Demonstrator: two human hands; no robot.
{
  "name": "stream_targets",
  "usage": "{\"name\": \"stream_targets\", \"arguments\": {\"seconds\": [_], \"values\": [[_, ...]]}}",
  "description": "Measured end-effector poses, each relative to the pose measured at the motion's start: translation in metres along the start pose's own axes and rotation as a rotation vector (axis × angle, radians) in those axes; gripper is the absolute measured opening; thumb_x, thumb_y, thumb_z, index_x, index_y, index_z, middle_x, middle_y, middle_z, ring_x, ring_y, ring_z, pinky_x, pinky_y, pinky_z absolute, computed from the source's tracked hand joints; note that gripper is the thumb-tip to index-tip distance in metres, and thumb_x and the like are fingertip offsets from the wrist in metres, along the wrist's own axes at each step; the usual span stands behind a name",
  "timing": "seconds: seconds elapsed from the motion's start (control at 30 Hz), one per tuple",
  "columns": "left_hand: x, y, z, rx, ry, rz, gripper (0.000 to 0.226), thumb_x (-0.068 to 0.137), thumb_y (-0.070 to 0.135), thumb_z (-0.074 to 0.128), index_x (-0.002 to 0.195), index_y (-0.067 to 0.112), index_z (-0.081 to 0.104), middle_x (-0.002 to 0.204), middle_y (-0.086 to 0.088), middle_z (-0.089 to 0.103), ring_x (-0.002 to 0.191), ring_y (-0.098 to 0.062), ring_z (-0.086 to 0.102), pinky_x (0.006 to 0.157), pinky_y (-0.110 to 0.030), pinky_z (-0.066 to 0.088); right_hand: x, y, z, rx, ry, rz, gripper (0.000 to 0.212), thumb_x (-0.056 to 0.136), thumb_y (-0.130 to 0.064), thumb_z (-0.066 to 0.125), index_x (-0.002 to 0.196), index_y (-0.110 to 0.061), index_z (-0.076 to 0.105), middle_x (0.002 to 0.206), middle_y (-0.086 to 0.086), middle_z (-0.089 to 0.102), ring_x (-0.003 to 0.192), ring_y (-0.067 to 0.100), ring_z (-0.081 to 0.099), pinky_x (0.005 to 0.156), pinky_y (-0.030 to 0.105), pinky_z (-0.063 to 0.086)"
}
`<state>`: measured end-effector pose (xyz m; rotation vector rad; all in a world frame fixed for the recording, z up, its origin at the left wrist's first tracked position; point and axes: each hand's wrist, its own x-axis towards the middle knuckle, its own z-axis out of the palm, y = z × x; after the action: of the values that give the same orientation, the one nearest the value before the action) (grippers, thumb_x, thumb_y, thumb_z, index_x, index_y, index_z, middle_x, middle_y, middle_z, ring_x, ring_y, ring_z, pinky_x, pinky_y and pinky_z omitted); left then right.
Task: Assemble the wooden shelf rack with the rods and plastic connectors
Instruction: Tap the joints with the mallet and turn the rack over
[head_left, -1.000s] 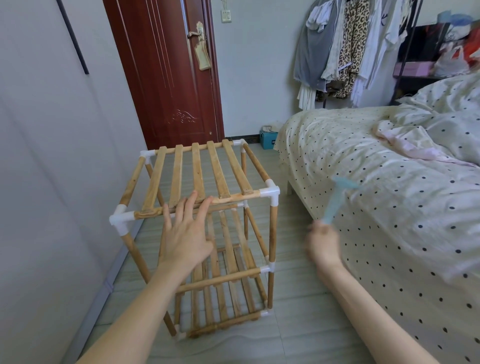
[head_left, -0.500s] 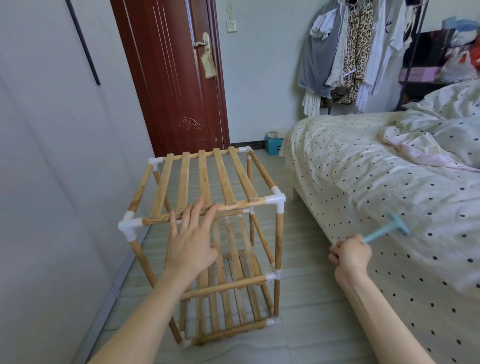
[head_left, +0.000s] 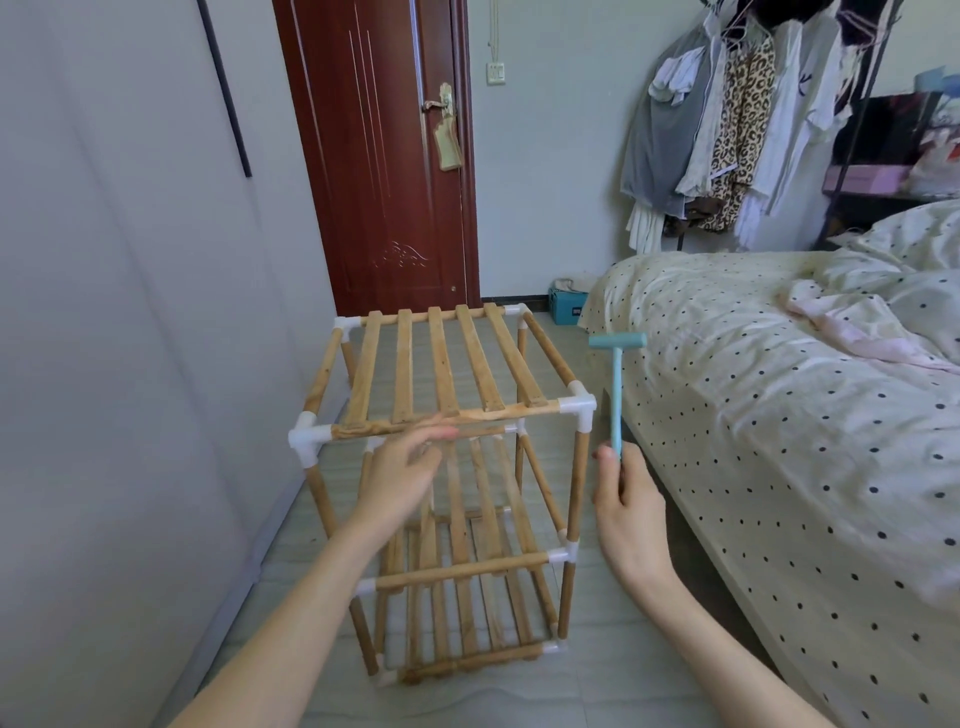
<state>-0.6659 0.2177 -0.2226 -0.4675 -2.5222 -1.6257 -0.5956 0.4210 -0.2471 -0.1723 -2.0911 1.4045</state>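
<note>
No legible text anywhere; only an unreadable dark label on the blue box (head_left: 569, 307).

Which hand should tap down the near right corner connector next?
Right. The right hand already grips the hammer upright beside that connector; the left hand holds nothing, by the front rail.

Rack (head_left: 447, 410) left of bed (head_left: 779, 415).

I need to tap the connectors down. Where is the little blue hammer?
The blue hammer stands upright in the right hand, just right of the rack's near-right top connector, beside the bed.
</note>
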Motion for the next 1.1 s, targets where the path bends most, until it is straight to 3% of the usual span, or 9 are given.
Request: {"name": "stream_targets", "arguments": {"seconds": [0.1,0.17,0.27,0.4,0.5,0.6,0.8,0.97,1.1], "values": [[-0.027,0.009,-0.003,-0.136,-0.072,-0.037,0.019,0.097,0.036,0.042,0.101,0.045,0.059,0.113,0.024,0.06,0.113,0.003,0.053,0.092,-0.018,0.045,-0.013,-0.022,0.028,-0.158,-0.222,-0.161,0.022,0.099,-0.029,0.038,0.087,-0.017,0.053,0.059,-0.003,0.052,0.047,0.01,0.047,0.047,0.024,0.036],[-0.038,0.009,-0.006,-0.216,-0.039,-0.019,0.02,0.097,0.035,0.044,0.1,0.039,0.063,0.106,0.021,0.066,0.103,0.007,0.058,0.083,-0.018,0.05,-0.025,-0.035,0.054,-0.279,-0.347,-0.27,0.022,0.1,-0.028,0.038,0.093,-0.017,0.055,0.068,0.001,0.061,0.059,0.018,0.06,0.047,0.021,0.033],[-0.048,0.006,-0.019,-0.352,0.124,-0.001,0.019,0.097,0.019,0.048,0.091,0.019,0.066,0.092,0.009,0.073,0.083,-0.001,0.066,0.068,-0.015,0.05,-0.038,-0.054,0.089,-0.257,-0.486,-0.302,0.029,0.101,-0.027,0.036,0.112,-0.011,0.058,0.091,0.011,0.069,0.082,0.031,0.065,0.06,0.028,0.041],[-0.059,-0.021,-0.056,-0.571,0.391,-0.108,0.02,0.1,0.017,0.039,0.085,0.012,0.052,0.063,0.003,0.063,0.058,-0.01,0.063,0.055,-0.02,0.051,-0.042,-0.068,0.117,-0.193,-0.67,-0.36,0.035,0.1,-0.031,0.035,0.124,-0.018,0.058,0.111,0.008,0.064,0.104,0.025,0.058,0.085,0.031,0.041],[-0.065,-0.054,-0.093,-0.577,0.757,-0.27,0.025,0.103,0.016,0.03,0.082,0.018,0.044,0.058,-0.003,0.035,0.034,-0.006,0.033,0.034,-0.016,0.033,-0.014,-0.059,0.121,-0.442,-0.423,-0.542,0.036,0.098,-0.033,0.04,0.126,-0.015,0.054,0.125,0.006,0.054,0.121,0.024,0.046,0.102,0.039,0.035],[-0.065,-0.083,-0.112,-0.525,0.955,-0.396,0.029,0.103,0.014,0.024,0.079,0.02,0.04,0.06,-0.004,0.029,0.029,-0.003,0.026,0.029,-0.01,0.02,0.03,-0.05,0.12,-0.728,-0.291,-0.484,0.047,0.098,-0.039,0.036,0.141,-0.022,0.035,0.149,0.005,0.033,0.142,0.025,0.019,0.114,0.054,0.008],[-0.059,-0.105,-0.069,-0.207,0.483,-0.486,0.024,0.102,0.026,0.029,0.092,0.015,0.048,0.06,0.0,0.036,0.045,-0.013,0.03,0.038,-0.021,0.025,0.046,-0.021,0.119,-0.931,-0.364,-0.446,0.063,0.095,-0.043,0.039,0.148,-0.031,0.008,0.149,-0.003,0.029,0.145,0.022,0.002,0.112,0.058,-0.004],[-0.052,-0.091,-0.079,-0.651,0.975,-0.443,0.026,0.103,0.017,0.023,0.085,0.017,0.043,0.06,-0.002,0.032,0.043,-0.012,0.03,0.032,-0.013,0.026,0.044,-0.021,0.121,-0.969,-0.334,-0.481,0.068,0.093,-0.041,0.044,0.148,-0.029,0.006,0.144,-0.002,0.033,0.144,0.024,0.005,0.112,0.059,-0.001],[-0.051,-0.082,-0.063,-0.403,0.495,-0.522,0.023,0.102,0.026,0.03,0.105,0.011,0.047,0.062,-0.006,0.046,0.05,-0.02,0.048,0.043,-0.026,0.044,0.042,-0.02,0.121,-0.969,-0.311,-0.491,0.069,0.092,-0.04,0.046,0.148,-0.027,0.006,0.144,-0.001,0.033,0.144,0.025,0.005,0.112,0.06,-0.002]]}}
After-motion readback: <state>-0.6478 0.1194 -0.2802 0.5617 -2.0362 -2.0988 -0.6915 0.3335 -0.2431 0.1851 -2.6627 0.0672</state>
